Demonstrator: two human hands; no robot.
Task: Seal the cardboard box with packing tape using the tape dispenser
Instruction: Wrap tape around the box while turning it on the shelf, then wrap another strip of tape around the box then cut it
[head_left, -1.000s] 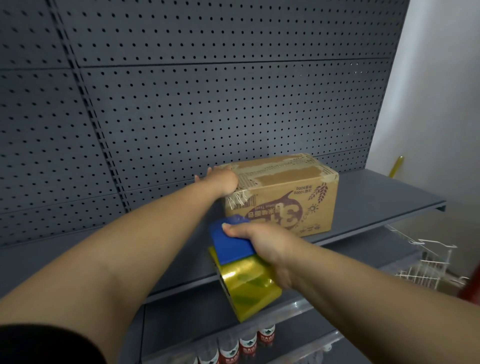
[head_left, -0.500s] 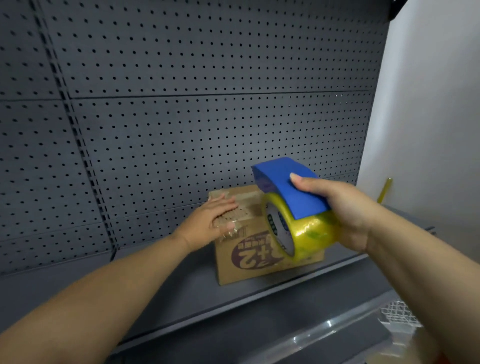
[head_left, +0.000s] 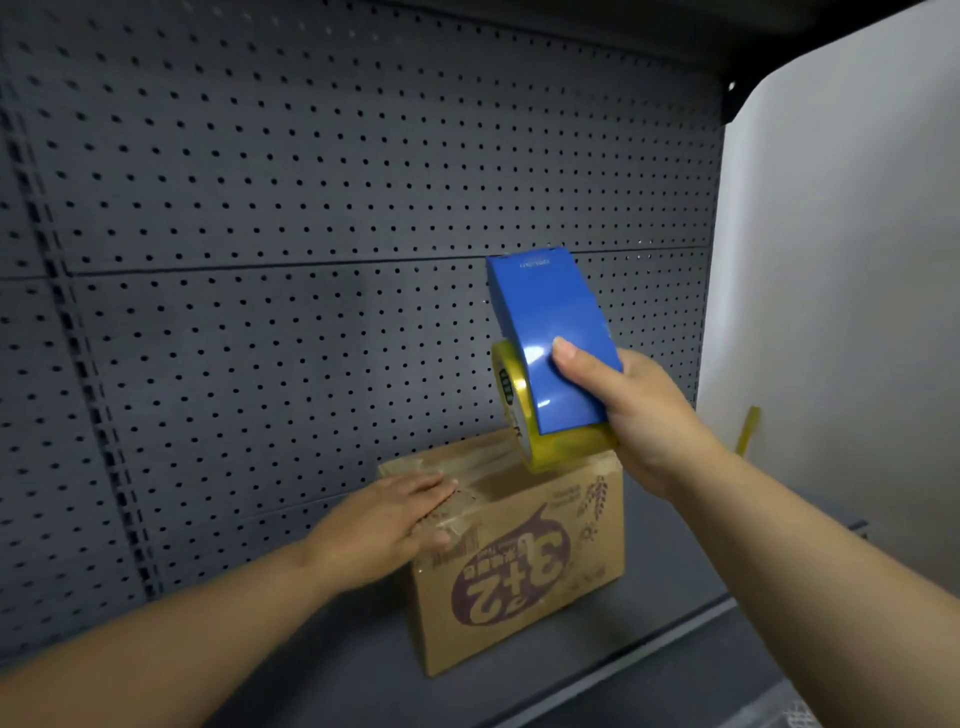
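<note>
A brown cardboard box (head_left: 524, 566) with purple upside-down print stands on a dark grey shelf (head_left: 670, 597). My left hand (head_left: 387, 519) lies flat, fingers spread, on the left part of the box top. My right hand (head_left: 631, 415) grips a blue tape dispenser (head_left: 550, 343) with a yellowish tape roll (head_left: 558, 447). The dispenser is held upright, and the roll hangs just above the right rear part of the box top. Whether the roll touches the box I cannot tell.
A grey pegboard back panel (head_left: 311, 260) rises behind the box. A white wall (head_left: 841, 312) stands at the right, with a yellow stick (head_left: 748, 428) leaning near it. The shelf's front edge (head_left: 649, 649) runs below the box.
My right hand has raised the dispenser from below the shelf edge up to above the right side of the box top. My left hand stays on the box; the view has shifted upward.
</note>
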